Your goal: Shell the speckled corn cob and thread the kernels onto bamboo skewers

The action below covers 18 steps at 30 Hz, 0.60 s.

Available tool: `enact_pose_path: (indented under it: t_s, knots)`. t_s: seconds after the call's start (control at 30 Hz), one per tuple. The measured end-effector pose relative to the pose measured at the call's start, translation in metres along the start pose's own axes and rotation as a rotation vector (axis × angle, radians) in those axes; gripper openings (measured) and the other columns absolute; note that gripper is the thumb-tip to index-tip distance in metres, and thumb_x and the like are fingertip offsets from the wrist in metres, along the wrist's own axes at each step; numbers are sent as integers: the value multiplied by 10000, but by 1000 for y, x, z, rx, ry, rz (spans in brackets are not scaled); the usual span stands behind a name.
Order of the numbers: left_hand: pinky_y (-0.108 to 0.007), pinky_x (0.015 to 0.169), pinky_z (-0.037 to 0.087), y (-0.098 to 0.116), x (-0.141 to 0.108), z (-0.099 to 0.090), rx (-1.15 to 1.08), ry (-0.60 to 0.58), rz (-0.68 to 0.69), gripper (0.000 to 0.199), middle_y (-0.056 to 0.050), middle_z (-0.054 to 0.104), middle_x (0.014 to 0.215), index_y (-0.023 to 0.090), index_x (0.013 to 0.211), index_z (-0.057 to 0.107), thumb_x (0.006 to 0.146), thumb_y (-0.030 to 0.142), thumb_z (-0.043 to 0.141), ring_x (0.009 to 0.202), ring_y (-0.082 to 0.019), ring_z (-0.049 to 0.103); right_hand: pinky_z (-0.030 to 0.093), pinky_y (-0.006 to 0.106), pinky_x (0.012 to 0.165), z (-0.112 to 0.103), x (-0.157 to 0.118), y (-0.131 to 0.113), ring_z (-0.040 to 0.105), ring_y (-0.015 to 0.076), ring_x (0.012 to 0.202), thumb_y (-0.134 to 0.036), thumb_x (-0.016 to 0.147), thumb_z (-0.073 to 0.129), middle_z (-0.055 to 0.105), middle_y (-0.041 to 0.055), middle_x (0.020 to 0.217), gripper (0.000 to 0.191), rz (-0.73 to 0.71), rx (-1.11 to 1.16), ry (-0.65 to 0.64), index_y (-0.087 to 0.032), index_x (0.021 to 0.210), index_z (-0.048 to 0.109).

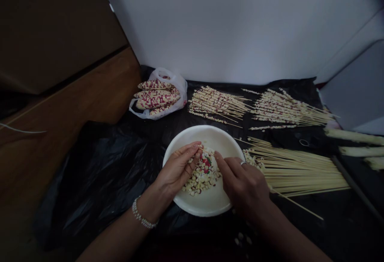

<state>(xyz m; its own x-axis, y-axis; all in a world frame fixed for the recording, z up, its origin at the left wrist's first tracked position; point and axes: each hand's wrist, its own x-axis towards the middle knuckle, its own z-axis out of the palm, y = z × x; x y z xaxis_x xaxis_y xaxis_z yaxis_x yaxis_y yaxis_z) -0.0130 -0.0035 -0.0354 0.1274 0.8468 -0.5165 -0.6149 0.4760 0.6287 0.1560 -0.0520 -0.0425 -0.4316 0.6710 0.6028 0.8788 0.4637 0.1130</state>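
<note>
Over a white bowl (207, 210), my left hand (178, 162) pinches a pale corn kernel (199, 146) between thumb and fingertips. My right hand (241, 178), with a ring on one finger, is closed on a thin wooden skewer (297, 204). The skewer's tail sticks out behind that hand to the lower right, and its tip points toward the left fingertips. Whether the tip has entered the kernel is too small to tell. Loose corn kernels (196, 184), cream with some purple, lie in the bowl around a red and green printed pattern.
Bare skewers (303, 170) lie fanned out to the right, beside more kernels (252, 158). Behind the bowl are two piles of kernel-threaded skewers (216, 102) and a plastic bag (180, 84) of speckled corn cobs (157, 101). Stripped cobs (357, 136) rest at far right on black plastic sheeting (120, 166).
</note>
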Motion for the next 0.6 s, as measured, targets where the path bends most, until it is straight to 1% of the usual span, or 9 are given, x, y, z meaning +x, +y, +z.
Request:
enact_pose_path:
  t_s: [0.17,0.3,0.4,0.53,0.6]
  knots:
    - [-128,707,550,-1,0,-1,-34,17,-25,111,-62,706,852,85,834,702,755,38,641,730,-71,658,333,274,551,2,-2,-3,475,110,581,-66,844,460,632,42,752,337,29,4,19,-90,1150,598]
    - [-120,707,542,-1,-2,1,4,8,-23,110,-39,709,836,105,827,705,761,48,638,736,-64,657,346,285,556,0,-1,-3,491,120,598,-73,838,478,632,47,754,332,4,-34,10,-74,1149,593]
    - [-112,686,538,-2,-3,3,32,3,-21,109,-46,706,809,95,817,707,767,42,625,710,-62,653,351,290,550,-2,0,-4,493,123,596,-64,827,478,626,48,741,341,-10,-46,6,-69,1149,591]
    - [-112,696,535,-2,-3,5,45,6,14,105,-62,703,809,83,826,709,759,46,637,700,-62,650,350,281,549,-2,1,-5,491,118,588,-52,823,472,630,53,740,346,8,-33,19,-70,1147,593]
    - [-118,700,539,-2,-4,4,31,-5,-5,123,-57,703,820,96,854,710,764,56,637,709,-62,650,361,276,560,0,0,-5,502,118,602,-51,824,474,639,52,756,355,14,-22,26,-79,1158,588]
